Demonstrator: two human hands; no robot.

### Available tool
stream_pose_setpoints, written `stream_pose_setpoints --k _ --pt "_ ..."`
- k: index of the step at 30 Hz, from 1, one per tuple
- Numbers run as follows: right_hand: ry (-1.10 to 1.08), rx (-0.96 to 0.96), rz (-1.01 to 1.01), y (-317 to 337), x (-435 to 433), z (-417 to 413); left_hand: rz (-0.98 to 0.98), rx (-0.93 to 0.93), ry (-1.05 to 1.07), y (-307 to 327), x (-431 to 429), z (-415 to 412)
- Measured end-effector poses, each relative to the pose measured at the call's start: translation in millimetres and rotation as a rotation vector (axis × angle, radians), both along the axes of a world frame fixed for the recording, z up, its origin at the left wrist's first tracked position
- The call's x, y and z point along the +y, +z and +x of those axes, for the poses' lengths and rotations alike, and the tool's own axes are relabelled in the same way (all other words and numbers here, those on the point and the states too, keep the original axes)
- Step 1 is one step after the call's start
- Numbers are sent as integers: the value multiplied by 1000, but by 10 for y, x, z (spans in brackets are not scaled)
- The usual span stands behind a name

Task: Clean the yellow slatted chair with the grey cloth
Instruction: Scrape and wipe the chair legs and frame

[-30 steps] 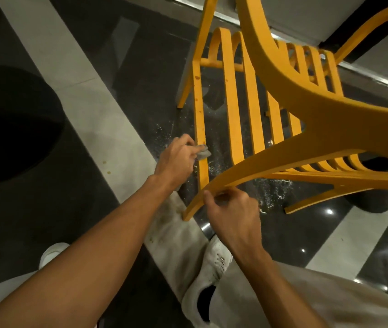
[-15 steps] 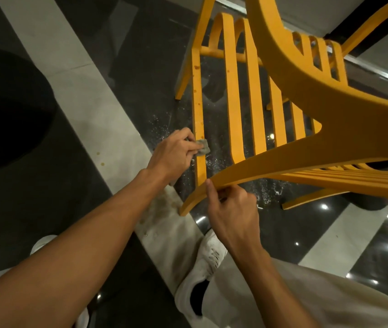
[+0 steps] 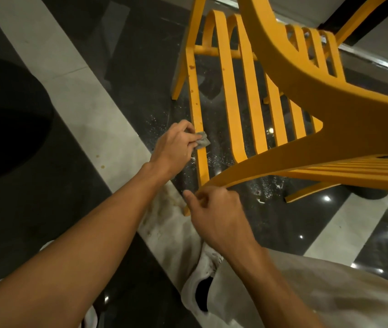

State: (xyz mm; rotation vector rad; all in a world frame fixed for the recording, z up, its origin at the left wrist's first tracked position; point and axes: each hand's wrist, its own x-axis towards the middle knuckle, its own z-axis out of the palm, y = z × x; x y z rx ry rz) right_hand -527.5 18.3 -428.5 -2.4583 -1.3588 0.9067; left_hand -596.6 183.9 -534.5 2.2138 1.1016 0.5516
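Head view: the yellow slatted chair (image 3: 330, 102) sits ahead on the dark glossy floor (image 3: 141, 67), its long slats running away from the person. The left hand (image 3: 174, 144) pinches a crumpled grey cloth (image 3: 202, 143) against the leftmost slat. The right hand (image 3: 214, 209) grips the chair's near curved rail.

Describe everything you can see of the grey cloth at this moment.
The grey cloth is a small crumpled wad of what looks like soft fabric. Most of it is hidden in the left hand, which pinches it between thumb and fingers; only a bunched end sticks out to the right. That end lies against the outermost slat of the yellow chair, about midway along the slat, above the dark floor.
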Motion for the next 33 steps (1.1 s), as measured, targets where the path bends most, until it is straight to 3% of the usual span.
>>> stream_pose_setpoints --k 3,6,9,15,25,33 --pt "126 59 192 -72 176 -166 8 30 -18 18 157 16" --pt "250 -164 233 -227 381 -218 35 97 -72 48 279 30" --pt "358 -418 44 -340 455 -233 71 87 -98 30 286 23" --pt "336 -508 -217 -380 302 -121 111 50 -145 -24 177 58" --pt "202 -442 -222 -557 143 62 127 28 -226 -34 -174 219" --pt "44 -279 -165 -740 347 137 -30 -25 36 -26 -67 292"
